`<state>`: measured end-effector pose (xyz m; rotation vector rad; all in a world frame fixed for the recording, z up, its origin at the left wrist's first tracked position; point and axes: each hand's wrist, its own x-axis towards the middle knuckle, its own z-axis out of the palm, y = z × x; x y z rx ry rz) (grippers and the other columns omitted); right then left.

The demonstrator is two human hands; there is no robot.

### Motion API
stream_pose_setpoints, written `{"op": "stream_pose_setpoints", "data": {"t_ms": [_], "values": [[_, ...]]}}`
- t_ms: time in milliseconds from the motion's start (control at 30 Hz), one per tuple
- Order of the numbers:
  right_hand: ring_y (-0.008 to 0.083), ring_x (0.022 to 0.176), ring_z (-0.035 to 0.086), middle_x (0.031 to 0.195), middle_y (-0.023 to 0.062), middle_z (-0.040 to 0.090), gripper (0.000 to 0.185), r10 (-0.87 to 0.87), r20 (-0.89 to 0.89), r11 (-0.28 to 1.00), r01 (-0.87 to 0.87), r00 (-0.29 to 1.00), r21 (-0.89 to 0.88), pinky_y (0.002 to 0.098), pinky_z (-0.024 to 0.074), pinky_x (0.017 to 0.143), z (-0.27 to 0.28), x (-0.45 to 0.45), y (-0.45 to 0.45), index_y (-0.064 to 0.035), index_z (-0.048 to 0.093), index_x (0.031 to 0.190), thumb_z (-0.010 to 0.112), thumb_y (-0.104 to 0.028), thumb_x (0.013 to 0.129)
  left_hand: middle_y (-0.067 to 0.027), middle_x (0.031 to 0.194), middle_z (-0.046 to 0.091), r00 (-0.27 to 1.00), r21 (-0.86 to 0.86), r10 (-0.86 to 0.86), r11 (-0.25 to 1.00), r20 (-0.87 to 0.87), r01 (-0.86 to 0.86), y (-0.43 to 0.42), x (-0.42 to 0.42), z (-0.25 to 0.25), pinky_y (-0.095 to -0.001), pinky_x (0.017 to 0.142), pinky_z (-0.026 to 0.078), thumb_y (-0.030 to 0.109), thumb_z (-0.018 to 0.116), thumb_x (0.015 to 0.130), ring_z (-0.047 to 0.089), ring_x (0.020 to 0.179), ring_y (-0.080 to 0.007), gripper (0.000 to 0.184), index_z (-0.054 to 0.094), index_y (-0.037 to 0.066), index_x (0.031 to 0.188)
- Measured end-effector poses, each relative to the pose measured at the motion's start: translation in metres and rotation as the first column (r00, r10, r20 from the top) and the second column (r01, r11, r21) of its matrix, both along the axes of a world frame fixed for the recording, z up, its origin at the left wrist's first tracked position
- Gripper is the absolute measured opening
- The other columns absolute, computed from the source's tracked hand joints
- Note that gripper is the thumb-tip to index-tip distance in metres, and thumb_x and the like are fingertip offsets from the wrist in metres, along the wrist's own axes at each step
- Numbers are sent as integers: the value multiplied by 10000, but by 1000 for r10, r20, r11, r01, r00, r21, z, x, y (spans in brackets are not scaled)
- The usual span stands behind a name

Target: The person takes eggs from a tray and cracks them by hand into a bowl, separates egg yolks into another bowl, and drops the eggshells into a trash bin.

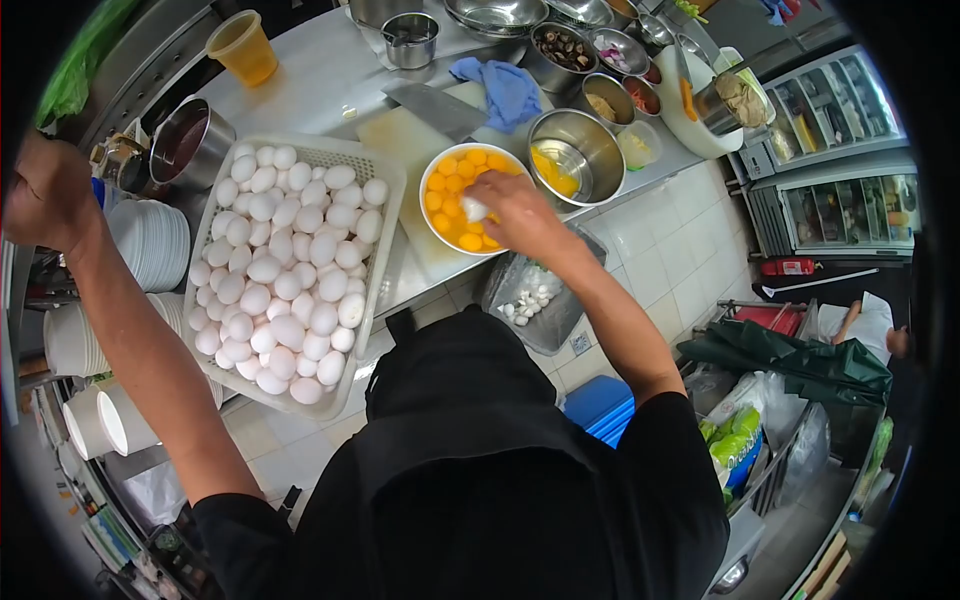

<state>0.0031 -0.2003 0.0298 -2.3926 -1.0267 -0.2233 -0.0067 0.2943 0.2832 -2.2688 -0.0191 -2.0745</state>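
Note:
My right hand (518, 212) is over a white bowl (432, 232) of many yolks, its fingers closed round a white egg (474, 208), whole or broken I cannot tell. Right of this bowl stands a steel bowl (606, 160) with some yolk in it. My left hand (45, 190) is raised at the far left edge, fingers curled; what it holds, if anything, is hidden. Between my arms a white plastic basket (392, 215) is heaped with eggs (264, 269). Below the steel bowl, a bin lined with plastic (545, 335) holds shells.
A cleaver (435, 108) and blue cloth (500, 92) lie behind the yolk bowl on the cutting board (385, 130). Plates (148, 245) are stacked at left. Several steel bowls of ingredients (563, 50) stand at the back. Another person (862, 325) is at the far right.

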Motion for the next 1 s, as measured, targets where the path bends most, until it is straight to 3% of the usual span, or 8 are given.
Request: {"op": "stream_pose_setpoints", "data": {"t_ms": [100, 200, 267, 467, 700, 800, 867, 1000], "values": [[311, 1017, 592, 1067, 150, 624, 325, 57, 64, 996, -53, 996, -66, 429, 437, 862, -10, -4, 20, -50, 661, 1042, 609, -29, 722, -115, 936, 708, 997, -31, -78, 997, -12, 78, 14, 0, 3, -264, 665, 490, 56, 637, 864, 656, 759, -210, 158, 682, -37, 984], [308, 1020, 586, 1065, 155, 607, 278, 127, 66, 980, -115, 990, -160, 425, 429, 874, -12, -2, 30, -52, 657, 1029, 553, -38, 772, -123, 932, 718, 993, 336, 87, 936, 83, -110, 20, 1, 15, -271, 661, 499, 53, 634, 859, 668, 748, -220, 163, 689, -56, 967], [308, 1017, 587, 1063, 157, 604, 262, 141, 66, 968, -123, 988, -220, 425, 430, 877, -12, -1, 35, -53, 653, 1017, 547, -41, 778, -135, 947, 722, 925, 148, -376, 919, 48, 365, 21, 7, 15, -270, 681, 507, 53, 616, 862, 678, 768, -222, 185, 689, -72, 976], [333, 1065, 585, 1102, 144, 601, 326, 154, -10, 950, -151, 988, -272, 453, 439, 929, -24, 4, 39, -57, 637, 1067, 556, 6, 758, -79, 743, 507, 955, -135, -291, 946, 53, 296, -67, -19, 6, -311, 512, 440, 273, 431, 1033, 496, 574, -199, 324, 493, -37, 962], [347, 1028, 604, 1110, 172, 622, 391, 104, -154, 987, -121, 983, -106, 436, 475, 911, -26, 3, 32, -39, 614, 1109, 619, -7, 719, -53, 692, 450, 903, 24, -419, 908, 98, 419, -71, 3, 13, -320, 474, 409, 259, 424, 1028, 448, 522, -177, 301, 467, -13, 907], [358, 975, 622, 1081, 179, 637, 394, 80, -207, 997, -77, 975, 22, 432, 500, 878, -23, 3, 24, -26, 609, 1107, 644, -28, 715, -147, 957, 721, 875, -5, -465, 883, 133, 470, -68, 0, 16, -285, 722, 507, 119, 575, 890, 678, 796, -221, 237, 695, -62, 985], [357, 960, 629, 1080, 177, 642, 403, 63, -240, 996, -47, 969, 72, 425, 511, 871, -22, 3, 19, -24, 607, 1115, 666, -46, 717, -38, 684, 432, 882, 32, -463, 886, 93, 462, -76, 8, 19, -315, 459, 397, 259, 429, 1025, 431, 501, -170, 297, 469, -12, 910], [296, 899, 648, 1041, 151, 653, 446, 26, -405, 985, 45, 914, 165, 369, 519, 837, -9, -1, 13, -22, 611, 1114, 737, -84, 691, -45, 674, 452, 887, 135, -445, 893, 122, 429, -87, 4, 23, -322, 448, 389, 272, 443, 1020, 440, 497, -181, 313, 481, -19, 909]]}}
